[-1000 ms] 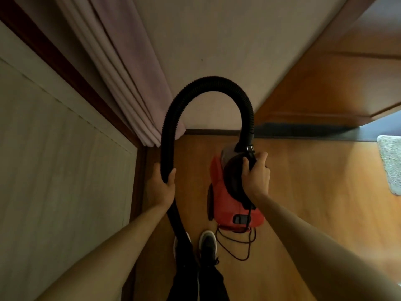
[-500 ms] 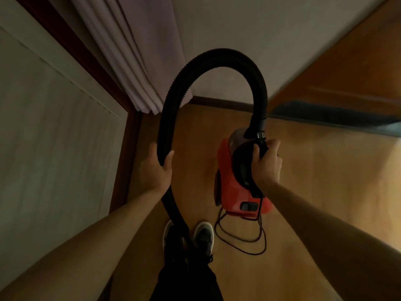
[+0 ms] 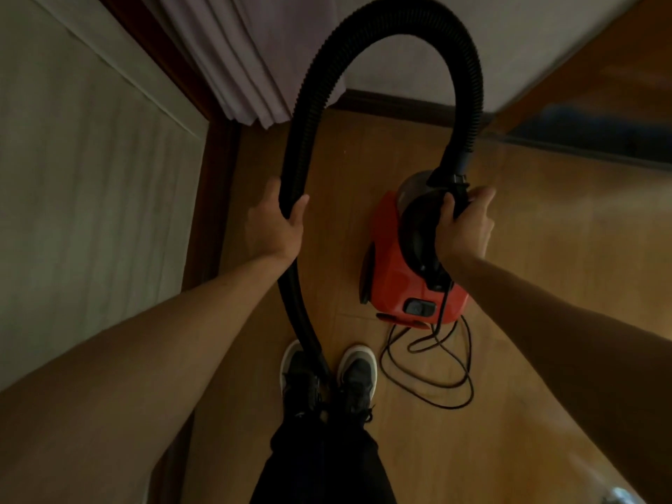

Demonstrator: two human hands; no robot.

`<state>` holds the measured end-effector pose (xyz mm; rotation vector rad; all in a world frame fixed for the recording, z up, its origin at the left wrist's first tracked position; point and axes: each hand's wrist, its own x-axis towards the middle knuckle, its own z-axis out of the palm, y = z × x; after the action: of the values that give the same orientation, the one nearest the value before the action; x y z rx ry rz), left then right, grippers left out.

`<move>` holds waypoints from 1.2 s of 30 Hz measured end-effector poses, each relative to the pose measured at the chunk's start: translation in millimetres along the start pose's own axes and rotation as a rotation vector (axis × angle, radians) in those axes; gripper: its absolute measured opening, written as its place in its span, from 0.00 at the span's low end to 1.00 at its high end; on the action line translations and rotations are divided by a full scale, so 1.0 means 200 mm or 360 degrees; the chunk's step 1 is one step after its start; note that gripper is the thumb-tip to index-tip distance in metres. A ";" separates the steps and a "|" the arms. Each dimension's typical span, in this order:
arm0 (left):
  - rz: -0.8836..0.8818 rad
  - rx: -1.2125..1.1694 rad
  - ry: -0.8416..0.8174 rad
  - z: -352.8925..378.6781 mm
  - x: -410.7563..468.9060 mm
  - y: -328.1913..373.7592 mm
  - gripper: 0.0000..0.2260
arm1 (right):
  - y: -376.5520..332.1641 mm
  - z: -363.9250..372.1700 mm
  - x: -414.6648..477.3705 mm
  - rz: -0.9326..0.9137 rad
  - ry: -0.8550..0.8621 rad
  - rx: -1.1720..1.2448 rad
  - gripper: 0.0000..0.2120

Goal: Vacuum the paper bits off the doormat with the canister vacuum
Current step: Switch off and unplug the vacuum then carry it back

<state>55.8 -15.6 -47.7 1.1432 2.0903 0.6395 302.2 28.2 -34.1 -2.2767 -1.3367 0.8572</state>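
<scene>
A red canister vacuum (image 3: 391, 278) hangs just above the wooden floor, carried by its black top handle, which my right hand (image 3: 463, 231) grips. Its black ribbed hose (image 3: 381, 20) arches up from the canister's front and comes down on the left, where my left hand (image 3: 274, 223) is closed around it. The hose's lower end drops between my shoes and is hidden there. A black power cord (image 3: 429, 372) trails in loose loops under the canister. The doormat and the paper bits are out of view.
A pale curtain (image 3: 254, 56) hangs at the upper left beside a dark wooden frame (image 3: 214, 169) and a light wall panel. A dark baseboard (image 3: 396, 103) runs along the far wall. My shoes (image 3: 358, 372) stand on the wooden floor (image 3: 545, 285), which stretches to the right.
The view has tilted and swung left; the grey mat at the right edge has left the frame. The hose arch sits higher in view. Both hands keep their grips.
</scene>
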 end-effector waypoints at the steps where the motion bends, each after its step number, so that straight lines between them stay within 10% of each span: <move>1: -0.0008 0.0012 0.0005 0.02 0.02 0.00 0.14 | 0.00 0.02 0.01 0.0002 0.0009 0.0004 0.12; 36: -0.0479 0.0132 -0.0136 0.34 0.45 -0.21 0.22 | 0.11 0.40 0.26 -0.0028 -0.0140 0.0059 0.17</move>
<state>47.5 47.9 -148.8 0.8582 2.1731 0.3579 282.0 64.4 -124.1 -2.2192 -1.3639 0.9785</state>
